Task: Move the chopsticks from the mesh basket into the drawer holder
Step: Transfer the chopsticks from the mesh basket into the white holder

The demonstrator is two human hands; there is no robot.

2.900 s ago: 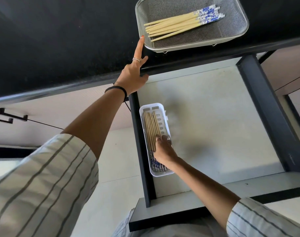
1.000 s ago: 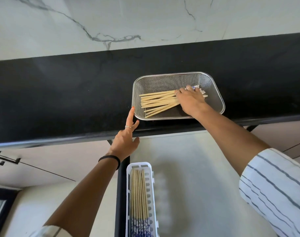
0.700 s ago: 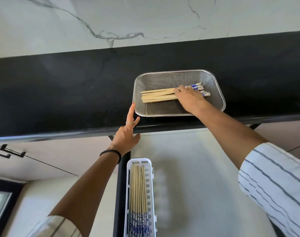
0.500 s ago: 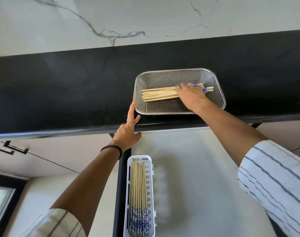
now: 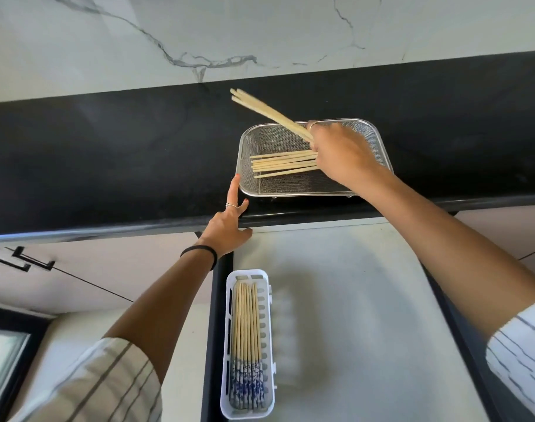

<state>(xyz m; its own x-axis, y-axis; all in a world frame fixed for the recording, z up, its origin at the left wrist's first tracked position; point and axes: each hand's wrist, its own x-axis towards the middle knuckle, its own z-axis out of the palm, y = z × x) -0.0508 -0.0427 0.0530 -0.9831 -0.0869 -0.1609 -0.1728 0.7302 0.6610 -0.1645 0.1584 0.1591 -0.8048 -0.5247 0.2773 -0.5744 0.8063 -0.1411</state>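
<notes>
A metal mesh basket [image 5: 378, 138] stands on the black counter near its front edge. Several pale wooden chopsticks [image 5: 283, 164] lie flat inside it. My right hand [image 5: 340, 153] hovers over the basket, shut on a small bunch of chopsticks [image 5: 267, 112] whose tips point up and to the left. My left hand [image 5: 228, 223] rests open on the counter edge, its forefinger touching the basket's near left corner. Below, a white slotted holder [image 5: 269, 306] lies at the left side of the open drawer, with several blue-patterned chopsticks [image 5: 246, 327] lined up in it.
The open drawer has a pale liner [image 5: 351, 315] and dark side rails [image 5: 214, 330]. The black counter [image 5: 107, 162] runs across the view under a white marbled wall [image 5: 260, 32]. Cabinet fronts with black handles [image 5: 19, 260] are at the lower left.
My right hand closed on a few chopsticks in the basket and lifted them, so they now tilt up to the left. The rest stayed flat. My left hand has stayed by the basket's corner.
</notes>
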